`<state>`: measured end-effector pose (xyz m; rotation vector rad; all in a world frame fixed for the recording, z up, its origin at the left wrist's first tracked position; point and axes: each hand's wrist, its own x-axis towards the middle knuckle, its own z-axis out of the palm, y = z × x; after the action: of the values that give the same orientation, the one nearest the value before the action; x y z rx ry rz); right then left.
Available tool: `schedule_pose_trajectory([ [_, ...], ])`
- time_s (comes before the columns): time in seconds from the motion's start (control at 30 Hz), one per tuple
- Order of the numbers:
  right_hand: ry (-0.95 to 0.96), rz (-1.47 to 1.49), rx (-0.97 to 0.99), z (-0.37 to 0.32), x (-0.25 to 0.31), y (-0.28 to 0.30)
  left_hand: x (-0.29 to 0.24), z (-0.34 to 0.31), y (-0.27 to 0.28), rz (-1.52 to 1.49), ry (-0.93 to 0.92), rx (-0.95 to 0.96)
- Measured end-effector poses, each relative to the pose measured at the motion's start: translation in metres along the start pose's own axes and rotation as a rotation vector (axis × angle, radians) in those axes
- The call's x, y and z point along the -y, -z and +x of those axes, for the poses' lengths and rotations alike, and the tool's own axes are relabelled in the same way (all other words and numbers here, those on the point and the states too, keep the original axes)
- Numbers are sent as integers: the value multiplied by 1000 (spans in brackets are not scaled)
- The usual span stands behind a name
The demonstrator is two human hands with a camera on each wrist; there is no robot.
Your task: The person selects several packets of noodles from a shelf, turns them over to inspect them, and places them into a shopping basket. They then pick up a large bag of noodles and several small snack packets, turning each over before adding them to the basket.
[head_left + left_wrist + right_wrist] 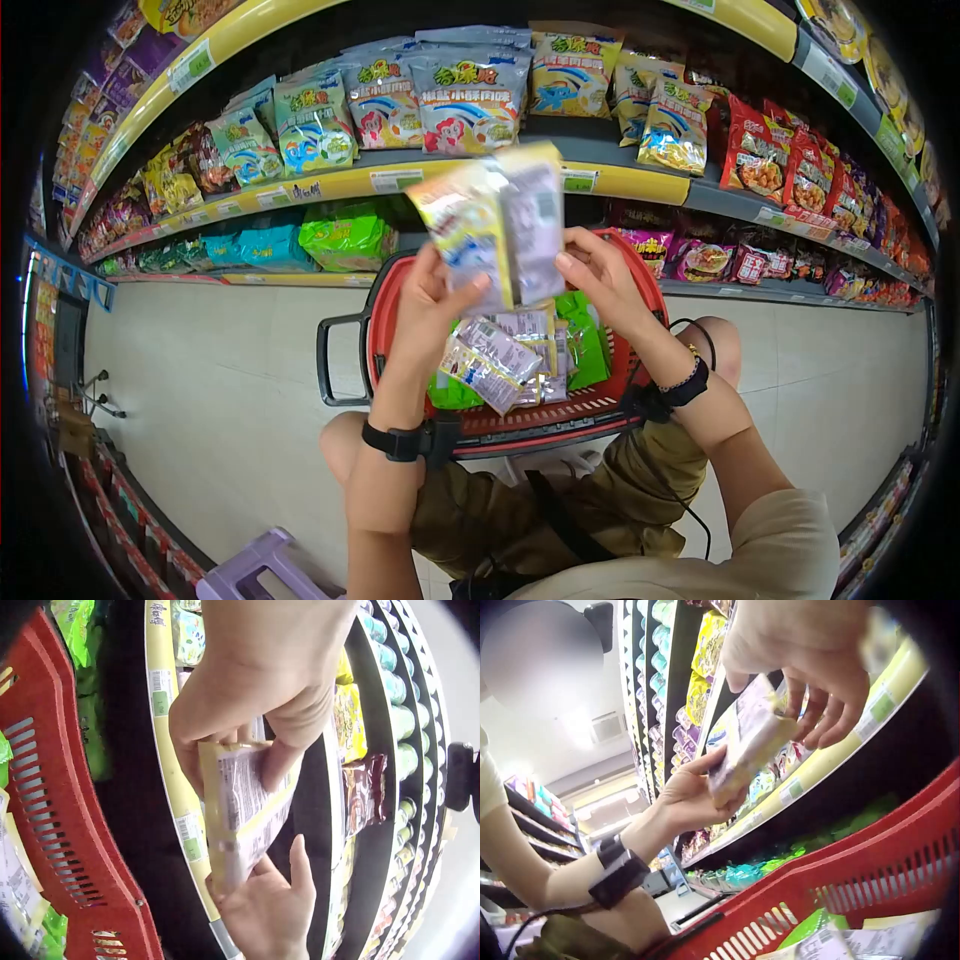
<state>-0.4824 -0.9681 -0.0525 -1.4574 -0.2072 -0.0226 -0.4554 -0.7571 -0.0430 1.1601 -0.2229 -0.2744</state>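
My left hand [437, 292] [259, 682] grips snack packets [530, 235] [754, 742] above the basket, thumb across their near side. They show a yellow-and-blue printed face and a pale purple back; how many are stacked is unclear. Beside their right edge is my right hand [605, 280] [810, 667], its fingers loosely bent and thumb apart; whether the fingertips touch the packets is partly hidden. Below, a red basket [652, 290] [82, 802] holds similar purple-backed packets [492, 362] and green bags [587, 345].
Curved shelves with yellow price rails [640, 185] stand ahead, carrying pastel snack bags [470, 100], red bags [757, 150] and a large green pack [348, 238] lower down. The basket's black handle [330, 360] sticks out left. A purple stool [265, 570] stands behind at lower left.
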Motion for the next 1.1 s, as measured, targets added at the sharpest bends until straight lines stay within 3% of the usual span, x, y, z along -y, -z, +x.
schedule_pose_trajectory([
  [0.1, 5, 102, -139, 3, -3, -4, 10, -6, -10, 134, 89, 76],
  [0.17, 14, 49, -123, 2, -5, -3, 12, -7, -11, 205, 44, 82],
  [0.23, -28, 46, -31, 0, -5, -3, 15, -3, -7, -119, 104, -179],
  [0.33, -73, 7, 57, -1, -7, -5, 11, -4, -5, -149, 33, -217],
  [0.63, -59, 31, 11, 6, -17, 16, 16, -3, -6, -72, 227, -111],
  [0.7, -73, -99, 79, 7, -23, 27, 22, -3, 2, 296, 399, -56],
  [0.77, 124, -414, -227, 17, -25, 49, 40, -8, 9, 323, 323, -11],
  [0.8, 174, -644, -432, 22, -10, 58, 46, -10, 9, 654, 109, -31],
  [0.83, 378, -939, -571, 28, -4, 74, 49, -11, 8, 976, -117, -54],
  [0.87, 341, -1066, -647, 33, 1, 85, 49, -11, 8, 884, -69, -16],
  [0.97, 314, -1364, -632, 48, -5, 94, 56, -10, 10, 959, -23, 130],
  [1.1, 192, -1456, -623, 62, -25, 87, 58, -17, 3, 1057, -51, 209],
])
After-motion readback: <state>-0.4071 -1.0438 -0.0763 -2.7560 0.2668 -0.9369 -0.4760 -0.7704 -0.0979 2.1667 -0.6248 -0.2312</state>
